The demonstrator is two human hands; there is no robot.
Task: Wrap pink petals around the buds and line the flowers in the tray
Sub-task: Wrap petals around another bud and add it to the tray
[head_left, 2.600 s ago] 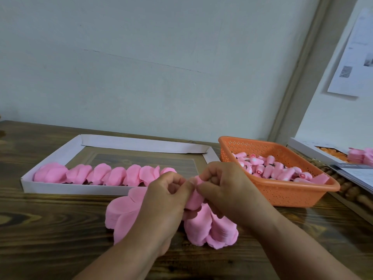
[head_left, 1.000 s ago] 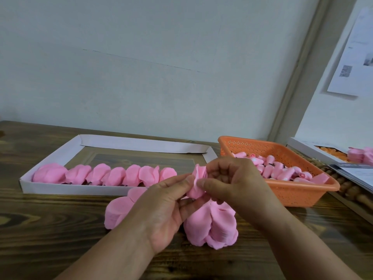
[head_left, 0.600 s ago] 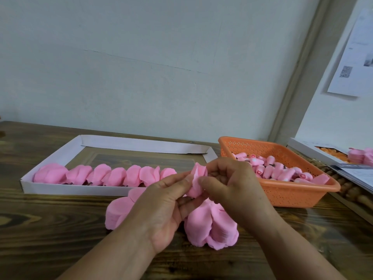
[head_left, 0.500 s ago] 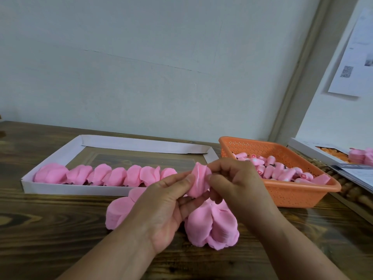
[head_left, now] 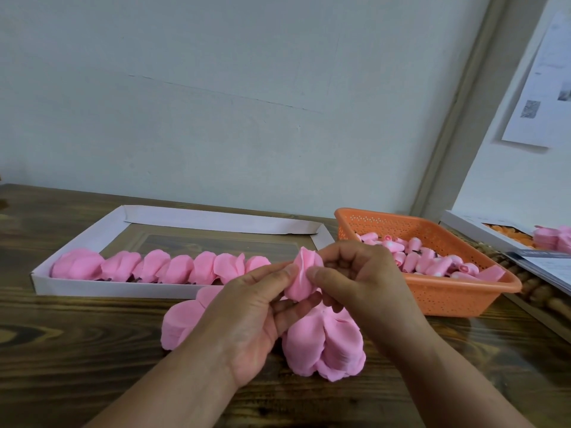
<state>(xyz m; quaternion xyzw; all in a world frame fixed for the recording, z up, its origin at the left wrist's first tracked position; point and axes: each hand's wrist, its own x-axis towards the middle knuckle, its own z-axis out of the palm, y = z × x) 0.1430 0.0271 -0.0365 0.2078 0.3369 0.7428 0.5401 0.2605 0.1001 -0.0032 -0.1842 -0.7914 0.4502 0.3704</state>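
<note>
1. Flower in progress sits at frame centre, raised above the table, pinched between both hands. Pink petal is curled around something inside; the bud itself is hidden by the wrap.
2. Left hand: thumb and forefinger closed on the flower's left side, other fingers cupped under its base. Right hand: thumb and curled fingers closed on its right side. Neither hand holds anything else.
3. Wrap looks partly done, judging by the loose top edge; probably needs more petals or tightening before it goes in the tray.
4. Loose petals: one stack directly below the hands, another lower left of them, on the wooden table. Plenty of stock left.
5. White tray, centre left: one row of finished flowers along its near wall, roughly seven or eight, touching side by side. Row stops short of the tray's right end; rest of the floor behind it is bare.
6. Orange basket, centre right: many unwrapped buds remaining.
7. Estimate: early stage. First row nearly full, most of the tray unfilled, most buds unwrapped.
</note>
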